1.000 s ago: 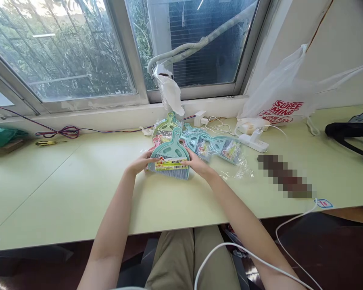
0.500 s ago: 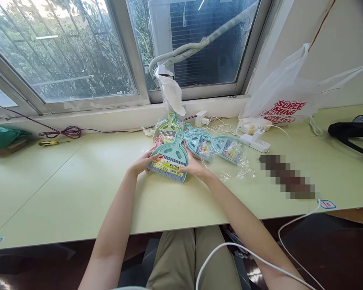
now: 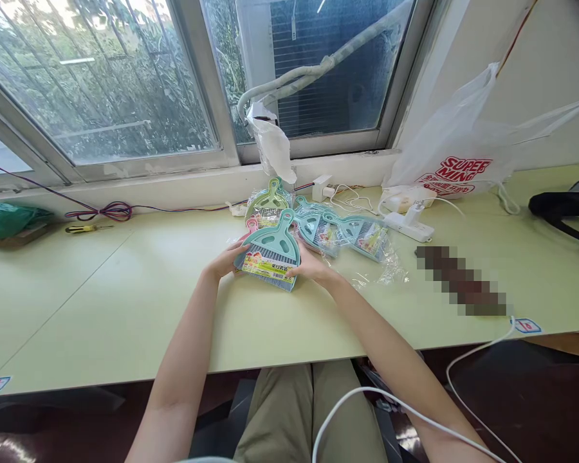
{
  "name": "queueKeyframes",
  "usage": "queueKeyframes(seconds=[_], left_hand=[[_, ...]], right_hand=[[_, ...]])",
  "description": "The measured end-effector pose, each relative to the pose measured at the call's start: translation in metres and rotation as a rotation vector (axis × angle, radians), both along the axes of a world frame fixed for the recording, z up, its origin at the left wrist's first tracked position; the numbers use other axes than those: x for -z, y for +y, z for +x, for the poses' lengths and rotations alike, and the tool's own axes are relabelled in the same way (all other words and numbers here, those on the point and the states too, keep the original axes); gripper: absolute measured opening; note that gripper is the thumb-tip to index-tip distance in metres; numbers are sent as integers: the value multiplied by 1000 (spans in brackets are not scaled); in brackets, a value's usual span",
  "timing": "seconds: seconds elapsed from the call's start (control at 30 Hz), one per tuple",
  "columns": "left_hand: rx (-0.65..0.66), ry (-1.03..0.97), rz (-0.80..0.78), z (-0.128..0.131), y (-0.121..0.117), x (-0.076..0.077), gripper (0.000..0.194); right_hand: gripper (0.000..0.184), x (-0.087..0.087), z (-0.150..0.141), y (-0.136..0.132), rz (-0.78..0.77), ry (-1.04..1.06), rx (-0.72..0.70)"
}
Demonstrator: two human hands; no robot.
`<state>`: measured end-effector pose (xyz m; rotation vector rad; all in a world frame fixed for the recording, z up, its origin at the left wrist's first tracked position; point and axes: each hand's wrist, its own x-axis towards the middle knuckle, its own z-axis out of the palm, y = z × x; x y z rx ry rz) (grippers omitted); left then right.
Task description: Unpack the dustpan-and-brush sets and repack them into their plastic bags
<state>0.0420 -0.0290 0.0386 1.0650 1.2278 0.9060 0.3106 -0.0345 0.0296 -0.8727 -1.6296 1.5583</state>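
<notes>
A mint-green dustpan and brush set [image 3: 273, 247] with a yellow printed label stands tilted between my two hands. My left hand [image 3: 226, 259] grips its left edge, and my right hand [image 3: 309, 262] grips its right edge, the thumb on the front near the label. Part of a pink dustpan [image 3: 251, 224] shows behind it on the left. A green dustpan set [image 3: 270, 202] in clear wrapping lies further back. To the right, beyond my right hand, are several wrapped blue-green dustpan sets [image 3: 361, 233] in crinkled clear plastic.
A white power strip [image 3: 409, 226] with a plug and cables sits right of the sets. Behind it hangs a white plastic bag [image 3: 458, 154]. A yellow screwdriver [image 3: 82, 229] and a green bag [image 3: 9, 220] lie at the far left. A pixelated dark object [image 3: 463, 281] lies at right.
Both hands keep hold of the mint-green dustpan and brush set, which has barely moved. The view has shifted slightly.
</notes>
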Motion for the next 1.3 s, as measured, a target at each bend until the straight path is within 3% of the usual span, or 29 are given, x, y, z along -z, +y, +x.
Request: queueKeyframes(seconds=[0.33, 0.67, 0.77, 0.83, 0.97, 1.07, 1.3], left_hand=[[77, -33, 102, 4, -6, -6, 64], [141, 5, 122, 3, -8, -9, 69], [118, -12, 154, 1, -5, -5, 64], [84, -20, 183, 0, -3, -4, 60], [33, -76, 194, 2, -1, -3, 54], [9, -104, 183, 2, 0, -2, 52], [-41, -149, 233, 3, 5, 4, 53]], right_hand=[[124, -7, 4, -4, -10, 43, -91], [110, -5, 7, -2, 36, 60, -76], [104, -7, 6, -3, 84, -15, 67], [94, -7, 5, -4, 230, -136, 214], [47, -5, 5, -1, 537, -344, 371], [32, -2, 6, 3, 521, -377, 388], [27, -7, 11, 8, 366, -171, 450]])
